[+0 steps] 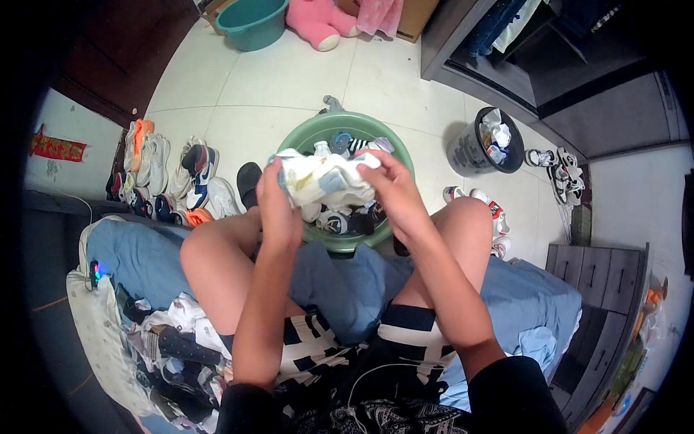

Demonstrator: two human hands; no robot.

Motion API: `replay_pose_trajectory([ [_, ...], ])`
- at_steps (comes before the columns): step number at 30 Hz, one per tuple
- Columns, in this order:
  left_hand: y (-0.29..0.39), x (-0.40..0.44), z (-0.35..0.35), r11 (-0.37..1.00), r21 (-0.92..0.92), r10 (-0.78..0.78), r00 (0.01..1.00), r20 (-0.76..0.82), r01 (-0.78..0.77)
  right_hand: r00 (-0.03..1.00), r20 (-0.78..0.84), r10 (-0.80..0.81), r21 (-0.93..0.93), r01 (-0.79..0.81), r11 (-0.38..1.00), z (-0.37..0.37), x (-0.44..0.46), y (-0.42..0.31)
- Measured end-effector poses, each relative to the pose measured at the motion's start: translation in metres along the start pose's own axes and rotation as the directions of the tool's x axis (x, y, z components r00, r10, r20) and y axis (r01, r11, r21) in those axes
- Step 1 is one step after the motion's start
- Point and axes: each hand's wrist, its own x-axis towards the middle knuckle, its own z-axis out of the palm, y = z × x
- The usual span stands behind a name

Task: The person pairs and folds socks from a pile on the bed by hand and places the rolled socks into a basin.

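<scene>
A white piece of cloth (325, 177) with pale blue and yellowish patches is stretched between my hands, crumpled along its lower edge. My left hand (279, 202) grips its left end. At the right end, my right hand (396, 189) pinches it with thumb and fingers. What kind of garment it is, I cannot make out. Below it on the floor stands a green basin (399, 137) with several socks and small clothes inside. Part of its contents is hidden behind the cloth. A grey sock (332, 103) lies at the basin's far rim.
Loose clothes (181, 354) are heaped on the blue bed cover (137, 253) at my left. Several shoes (155, 166) line the floor on the left. A dark bin (470, 152) with crumpled paper stands at the right. Farther off are a teal tub (253, 29) and a pink plush toy (314, 25).
</scene>
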Motion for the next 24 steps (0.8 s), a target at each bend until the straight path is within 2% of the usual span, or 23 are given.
replay_pose_trajectory([
  [1, 0.007, 0.000, -0.004, 0.997, 0.025, 0.073, 0.996, -0.047, -0.072, 0.997, -0.076, 0.000, 0.025, 0.001, 1.000, -0.004, 0.003, -0.001],
  [2, 0.011, 0.000, -0.006, 0.988, 0.053, 0.146, 0.985, -0.091, -0.142, 0.997, -0.077, 0.000, 0.025, 0.002, 1.000, -0.006, 0.003, -0.001],
  [3, 0.017, -0.005, -0.002, 0.986, 0.053, 0.163, 0.977, -0.141, -0.157, 0.991, -0.113, -0.077, 0.043, 0.082, 0.996, -0.005, 0.000, -0.007],
  [4, 0.017, -0.005, -0.004, 0.986, 0.052, 0.162, 0.977, -0.140, -0.156, 0.977, -0.148, -0.152, 0.058, 0.162, 0.985, -0.005, -0.001, -0.011],
  [6, 0.019, -0.004, -0.009, 0.949, 0.181, 0.285, 0.950, -0.132, -0.259, 0.970, -0.146, -0.194, -0.013, 0.194, 0.981, -0.010, 0.003, -0.004],
  [8, 0.022, -0.005, -0.008, 0.934, 0.229, 0.305, 0.947, -0.102, -0.276, 0.935, -0.133, -0.328, -0.102, 0.317, 0.943, -0.010, 0.005, 0.000],
  [12, 0.027, -0.013, 0.006, 0.921, 0.271, 0.306, 0.950, -0.063, -0.278, 0.940, -0.196, -0.280, -0.091, 0.267, 0.959, -0.012, 0.008, 0.001],
  [14, 0.027, -0.014, 0.005, 0.906, 0.315, 0.307, 0.952, -0.023, -0.284, 0.862, -0.383, -0.331, -0.268, 0.239, 0.933, -0.018, 0.013, 0.006],
  [15, 0.027, -0.014, 0.004, 0.888, 0.357, 0.304, 0.952, 0.017, -0.290, 0.862, -0.383, -0.331, -0.268, 0.239, 0.933, -0.016, 0.012, 0.003],
  [17, 0.022, -0.013, 0.002, 0.897, 0.354, 0.271, 0.962, 0.031, -0.264, 0.581, -0.402, -0.708, -0.630, 0.385, 0.674, -0.009, 0.008, -0.003],
  [18, 0.020, -0.013, 0.003, 0.906, 0.350, 0.238, 0.970, 0.045, -0.238, 0.579, -0.404, -0.708, -0.632, 0.383, 0.674, -0.008, 0.006, -0.003],
  [20, 0.015, -0.017, 0.007, 0.911, 0.354, 0.203, 0.977, 0.066, -0.213, 0.661, -0.174, -0.730, -0.698, 0.440, 0.565, -0.005, 0.002, -0.002],
  [21, 0.013, -0.018, 0.009, 0.913, 0.360, 0.171, 0.982, 0.085, -0.190, 0.759, -0.111, -0.642, -0.531, 0.501, 0.684, 0.000, 0.003, 0.002],
  [22, 0.009, -0.018, 0.009, 0.913, 0.362, 0.167, 0.982, 0.086, -0.187, 0.850, -0.063, -0.522, -0.401, 0.458, 0.793, 0.006, 0.001, 0.009],
  [24, -0.001, -0.017, 0.007, 0.858, 0.455, 0.183, 0.970, 0.161, -0.238, 0.965, 0.028, -0.260, -0.277, 0.257, 0.926, 0.016, -0.008, 0.012],
])
